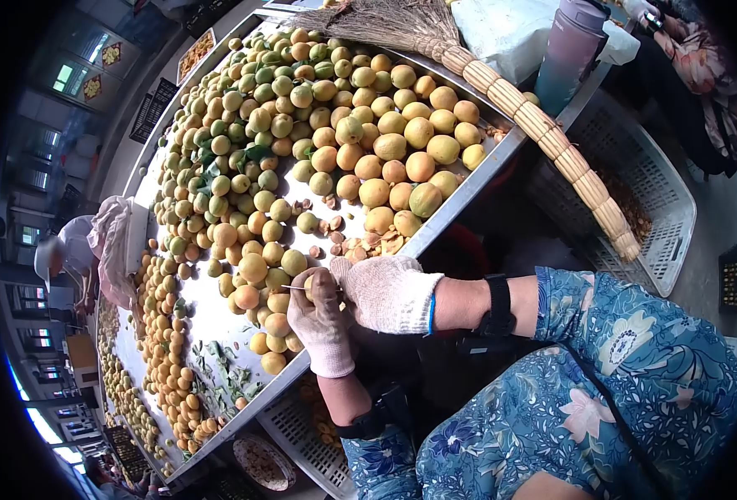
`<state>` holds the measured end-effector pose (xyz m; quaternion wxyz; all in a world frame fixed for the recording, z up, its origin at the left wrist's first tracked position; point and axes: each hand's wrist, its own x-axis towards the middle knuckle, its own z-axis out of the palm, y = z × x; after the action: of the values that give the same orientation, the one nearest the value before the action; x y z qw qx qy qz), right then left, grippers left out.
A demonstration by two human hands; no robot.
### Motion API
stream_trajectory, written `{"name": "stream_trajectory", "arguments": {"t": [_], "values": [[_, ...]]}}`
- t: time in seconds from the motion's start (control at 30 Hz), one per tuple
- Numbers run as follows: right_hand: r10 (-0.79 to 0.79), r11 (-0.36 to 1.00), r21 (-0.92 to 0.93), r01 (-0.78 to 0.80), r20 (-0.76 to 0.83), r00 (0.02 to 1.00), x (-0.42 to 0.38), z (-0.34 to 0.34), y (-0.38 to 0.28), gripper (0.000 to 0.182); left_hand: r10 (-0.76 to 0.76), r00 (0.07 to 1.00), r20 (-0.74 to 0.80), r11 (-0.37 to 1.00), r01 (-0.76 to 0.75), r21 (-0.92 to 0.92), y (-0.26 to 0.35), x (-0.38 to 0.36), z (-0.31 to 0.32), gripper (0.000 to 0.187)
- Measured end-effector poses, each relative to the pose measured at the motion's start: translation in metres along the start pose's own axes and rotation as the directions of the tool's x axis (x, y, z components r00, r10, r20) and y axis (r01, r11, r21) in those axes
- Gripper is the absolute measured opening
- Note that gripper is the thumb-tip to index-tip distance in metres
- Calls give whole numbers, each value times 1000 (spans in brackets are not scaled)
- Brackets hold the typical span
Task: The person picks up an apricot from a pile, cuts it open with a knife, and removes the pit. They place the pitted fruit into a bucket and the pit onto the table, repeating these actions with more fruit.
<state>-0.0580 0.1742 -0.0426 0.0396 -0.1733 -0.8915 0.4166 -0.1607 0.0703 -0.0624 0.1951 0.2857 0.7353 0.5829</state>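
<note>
My left hand (320,323), in a white knit glove, is curled around one small yellow-orange fruit (313,287) at the near edge of the metal table (468,179). My right hand (385,292), also gloved, holds a thin blade (295,288) pressed against that fruit. Both hands touch each other over the table's rim. A big heap of yellow and green fruits (318,142) covers the table beyond them. Brown pits and halves (360,243) lie just past my right hand.
A long broom (502,92) lies across the table's far corner. A grey bottle (570,50) stands there. White plastic crates sit right (660,200) and below (310,433) the table. Another person (72,250) works at the left, by a second table of fruit (160,367).
</note>
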Motion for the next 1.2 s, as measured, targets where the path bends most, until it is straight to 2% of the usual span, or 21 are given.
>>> {"name": "stream_trajectory", "arguments": {"t": [0.13, 0.3, 0.37, 0.43, 0.5, 0.57, 0.63, 0.67, 0.7, 0.77, 0.8, 0.83, 0.9, 0.93, 0.97, 1.0, 1.03, 1.07, 1.13, 1.17, 1.2], "values": [[-16, 1000, 23, 17, -45, 999, 5, -4, 6, 25, 46, 999, 30, 981, -50, 188, 0, -1, 7, 27], [-148, 977, 154, 149, -20, 989, 11, 0, 17, 27, 86, 995, 41, 992, -90, 92, 3, -3, 6, 26], [-89, 915, 400, 48, 83, 993, 15, 4, 21, 29, 196, 979, 46, 964, -201, 171, 2, -2, 3, 26], [-42, 901, 433, -27, 150, 988, 9, -19, 5, 32, 256, 965, 63, 937, -263, 230, 5, -3, 4, 28], [117, 875, 411, -254, 331, 936, 3, -38, -6, 31, 298, 954, 25, 940, -298, 165, 4, -5, 6, 30], [116, 846, 467, -258, 310, 944, 7, -37, -2, 22, 240, 970, 39, 956, -243, 164, -1, -9, 4, 37], [210, 755, 480, -447, 468, 858, 13, -36, 3, 17, 291, 956, -28, 932, -277, 235, -4, -9, 5, 50], [185, 652, 566, -505, 528, 829, 11, -40, 7, 18, 237, 971, 7, 967, -237, 94, -3, -6, 5, 61], [184, 652, 567, -504, 527, 830, 9, -40, 13, 18, 101, 994, 39, 983, -93, -159, -2, -6, 6, 66], [-69, 193, 822, -536, 556, 828, 9, -37, 23, 16, -64, 993, 94, 763, 110, -637, 6, -7, 13, 66], [-16, 92, 818, -568, 572, 820, 6, -38, 15, 18, 2, 982, 187, 634, 143, -760, 5, -5, 8, 61], [-21, 97, 818, -568, 572, 820, 7, -34, 15, 18, 6, 983, 182, 636, 137, -760, 0, -4, 8, 61], [-5, 152, 803, -576, 584, 812, 10, -34, 10, 13, 82, 990, -116, 932, -117, -344, -9, -1, 9, 49], [227, 535, 633, -560, 531, 816, 10, -40, 1, 11, -104, 994, 25, 645, 87, -759, -4, 1, 1, 37], [223, 536, 634, -558, 531, 818, 14, -25, 12, 11, -103, 994, 22, 647, 83, -758, -1, 3, -3, 37], [116, 891, 423, -164, 137, 984, 20, 2, 34, 26, -94, 995, 29, 683, 86, -726, 0, 6, -6, 33], [-181, 983, -22, 180, -189, 965, 22, 4, 34, 44, -88, 995, 37, 716, 89, -693, 2, 7, -7, 29], [-182, 983, -22, 181, -187, 965, 22, 4, 36, 44, -121, 993, 4, 731, 92, -676, 5, 8, -7, 28], [27, 977, 213, 15, -194, 981, 21, -6, 35, 48, -133, 991, -4, 749, 98, -655, 11, 5, -3, 27], [-80, 962, 220, 161, -336, 938, 22, -14, 33, 40, -141, 990, -10, 769, 103, -631, 15, 5, 0, 28], [52, 847, 523, 94, -257, 965, 17, -31, 20, 32, -152, 988, -23, 796, 109, -596, 19, 3, 8, 37]]}}
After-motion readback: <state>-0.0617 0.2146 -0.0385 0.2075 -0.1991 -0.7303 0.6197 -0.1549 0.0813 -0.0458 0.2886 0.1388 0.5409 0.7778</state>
